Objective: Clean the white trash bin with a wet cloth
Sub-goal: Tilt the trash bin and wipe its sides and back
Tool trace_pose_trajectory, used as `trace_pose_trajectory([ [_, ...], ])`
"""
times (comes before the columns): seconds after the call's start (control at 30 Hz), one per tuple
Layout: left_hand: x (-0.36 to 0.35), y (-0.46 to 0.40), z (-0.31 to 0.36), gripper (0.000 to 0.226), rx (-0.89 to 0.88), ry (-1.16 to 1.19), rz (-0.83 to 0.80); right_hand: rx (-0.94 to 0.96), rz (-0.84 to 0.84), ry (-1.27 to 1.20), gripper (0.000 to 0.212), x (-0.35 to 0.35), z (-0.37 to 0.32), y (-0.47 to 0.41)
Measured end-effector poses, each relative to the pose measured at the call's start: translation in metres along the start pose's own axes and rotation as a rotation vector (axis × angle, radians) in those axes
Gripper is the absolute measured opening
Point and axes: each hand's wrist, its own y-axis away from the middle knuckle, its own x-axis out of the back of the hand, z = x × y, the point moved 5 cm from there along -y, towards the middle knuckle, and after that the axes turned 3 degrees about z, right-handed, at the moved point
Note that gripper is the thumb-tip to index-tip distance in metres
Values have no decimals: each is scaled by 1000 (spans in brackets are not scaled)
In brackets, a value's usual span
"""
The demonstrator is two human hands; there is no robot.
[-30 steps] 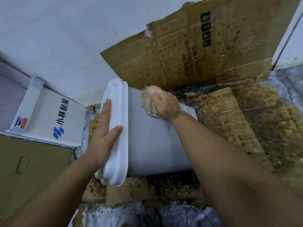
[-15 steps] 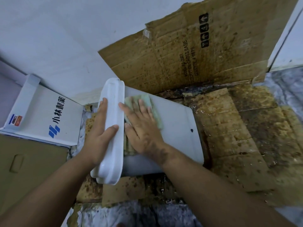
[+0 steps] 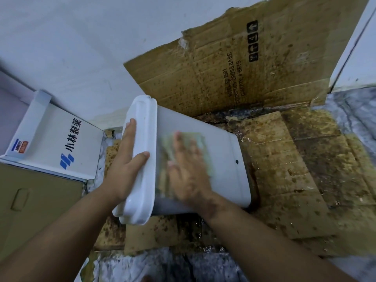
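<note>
At your far left a white box (image 3: 50, 143) with blue and black printing leans against the wall, above a brown carton (image 3: 30, 204). Your left hand (image 3: 126, 165) steadies the bin (image 3: 223, 159) by its lid (image 3: 142, 159): fingers lie straight along the lid's top face, thumb hooked over its near edge. The bin lies on its side on stained, wet cardboard (image 3: 284, 180) spread over the floor, lid toward you at the left, base pointing right. Your right hand (image 3: 189, 174) presses flat, fingers spread, on the cloth (image 3: 195, 143), which is pale green and blurred, against the bin's upper side just beside the lid. A second spotted cardboard sheet (image 3: 234, 64) stands against the wall behind.
</note>
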Motion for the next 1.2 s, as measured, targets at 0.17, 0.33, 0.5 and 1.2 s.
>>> trace_pose_trajectory([
  [0.17, -2, -1, 1, 93, -2, 5, 2, 63, -9, -29, 68, 18, 26, -31],
  [0.33, -6, 1, 10, 91, -11, -19, 0, -221, 58, 62, 70, 45, 168, -1],
  [0.5, -4, -1, 7, 91, -22, -20, 4, -230, 159, 111, 65, 40, 107, 24],
  [1.2, 5, 0, -5, 92, 11, 11, 10, 84, 167, 214, 65, -24, -24, 99],
])
